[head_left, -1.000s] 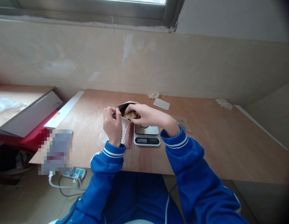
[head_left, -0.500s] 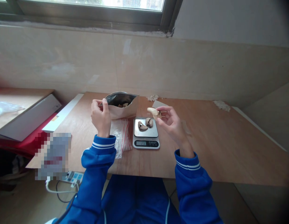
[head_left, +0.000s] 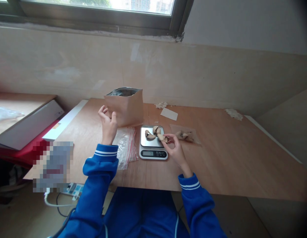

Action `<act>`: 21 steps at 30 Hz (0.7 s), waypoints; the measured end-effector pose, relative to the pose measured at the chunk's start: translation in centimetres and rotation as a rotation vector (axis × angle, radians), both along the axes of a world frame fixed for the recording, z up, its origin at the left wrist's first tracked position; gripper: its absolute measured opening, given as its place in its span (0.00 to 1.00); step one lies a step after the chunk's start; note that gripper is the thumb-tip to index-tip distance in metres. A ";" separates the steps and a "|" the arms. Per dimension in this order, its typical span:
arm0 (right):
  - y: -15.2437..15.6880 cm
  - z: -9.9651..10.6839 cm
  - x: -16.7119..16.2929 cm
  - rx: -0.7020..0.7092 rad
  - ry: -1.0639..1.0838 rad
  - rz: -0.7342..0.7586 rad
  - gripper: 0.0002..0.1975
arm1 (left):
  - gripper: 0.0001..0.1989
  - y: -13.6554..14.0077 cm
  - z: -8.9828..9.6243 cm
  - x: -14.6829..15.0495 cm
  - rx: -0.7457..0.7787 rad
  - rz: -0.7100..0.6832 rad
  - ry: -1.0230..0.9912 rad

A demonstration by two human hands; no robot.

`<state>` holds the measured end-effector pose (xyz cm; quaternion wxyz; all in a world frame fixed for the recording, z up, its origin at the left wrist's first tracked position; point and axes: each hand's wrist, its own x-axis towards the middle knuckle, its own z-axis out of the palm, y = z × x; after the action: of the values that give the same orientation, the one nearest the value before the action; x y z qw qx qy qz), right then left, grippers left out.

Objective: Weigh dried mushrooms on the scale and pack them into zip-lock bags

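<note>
My right hand pinches a curled tan dried piece at the right side of the kitchen scale's metal plate. Two similar dried pieces, one of them a dark-edged piece, lie on the plate. Small digits show on the scale's display, too blurred to read surely. My left hand is raised with fingers apart and holds nothing. Just behind it stands a brown paper pouch, upright, with its top open and a silvery lining; its contents are hidden from this angle.
Clear zip bags lie left of the scale. To its right rests a clear bag with dried pieces. A white card and crumpled tissue are behind. A power strip sits below the table's left edge.
My left hand has let go of the pouch's rim, and the pouch now stands taller. My right hand has lowered the dried piece from above onto the scale's plate.
</note>
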<state>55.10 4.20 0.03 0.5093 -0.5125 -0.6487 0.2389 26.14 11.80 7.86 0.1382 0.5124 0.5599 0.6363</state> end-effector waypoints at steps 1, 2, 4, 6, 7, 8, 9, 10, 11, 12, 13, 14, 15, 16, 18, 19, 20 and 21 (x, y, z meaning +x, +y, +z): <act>0.1 0.0 0.0 0.003 -0.035 -0.003 0.14 | 0.20 -0.4 -0.1 0.1 -0.006 0.028 -0.013; 0.1 0.0 -0.1 0.007 -0.074 -0.010 0.14 | 0.20 -0.9 -0.1 0.1 -0.015 0.059 -0.022; 0.1 0.0 -0.2 0.018 -0.149 -0.027 0.14 | 0.18 -2.1 -0.3 0.4 -0.046 0.103 -0.008; 0.0 0.0 -0.3 0.034 -0.188 -0.040 0.14 | 0.12 -3.4 -0.8 0.8 -0.106 0.087 0.028; -0.1 0.0 -0.3 0.044 -0.184 -0.048 0.13 | 0.10 -4.1 -1.1 1.0 -0.142 0.056 0.047; -0.3 -0.1 -0.3 0.058 -0.165 -0.063 0.13 | 0.08 -4.7 -1.6 1.2 -0.178 0.017 0.066; -0.4 -0.2 -0.2 0.075 -0.137 -0.090 0.13 | 0.07 -5.3 -2.1 1.5 -0.209 -0.025 0.087; -0.6 -0.5 -0.1 0.093 -0.103 -0.135 0.13 | 0.06 -5.8 -2.7 1.8 -0.235 -0.066 0.111; -0.7 -0.8 0.1 0.111 -0.068 -0.193 0.12 | 0.05 -6.2 -3.3 2.1 -0.252 -0.100 0.138; -0.8 -1.1 0.3 0.122 -0.035 -0.256 0.12 | 0.05 -6.6 -4.1 2.4 -0.264 -0.133 0.167; -0.9 -1.4 0.5 0.126 -0.008 -0.315 0.12 | 0.05 -7.0 -4.8 2.8 -0.272 -0.159 0.198; -0.9 -1.8 0.7 0.122 0.016 -0.364 0.12 | 0.06 -7.2 -5.6 3.1 -0.282 -0.175 0.225; -0.9 -2.0 0.9 0.110 0.036 -0.398 0.12 | 0.06 -7.5 -6.4 3.3 -0.297 -0.187 0.253; -0.8 -2.3 1.0 0.099 0.050 -0.417 0.12 | 0.06 -7.6 -7.2 3.5 -0.312 -0.190 0.283; -0.7 -2.6 1.2 0.083 0.052 -0.423 0.12 | 0.05 -7.8 -8.5 3.8 -0.323 -0.182 0.371; -0.7 -2.6 1.2 0.081 0.039 -0.417 0.11 | 0.05 -7.9 -9.0 3.8 -0.316 -0.169 0.424; -0.7 -2.6 1.2 0.082 0.021 -0.407 0.11 | 0.04 -7.9 -9.5 3.8 -0.306 -0.158 0.472; -0.7 -2.6 1.2 0.083 0.001 -0.396 0.10 | 0.04 -7.9 -9.8 3.8 -0.297 -0.147 0.508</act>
<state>56.27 3.54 -2.61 0.5675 -0.6085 -0.5442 0.1071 29.95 3.86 -1.93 0.1127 0.6685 0.6248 0.3874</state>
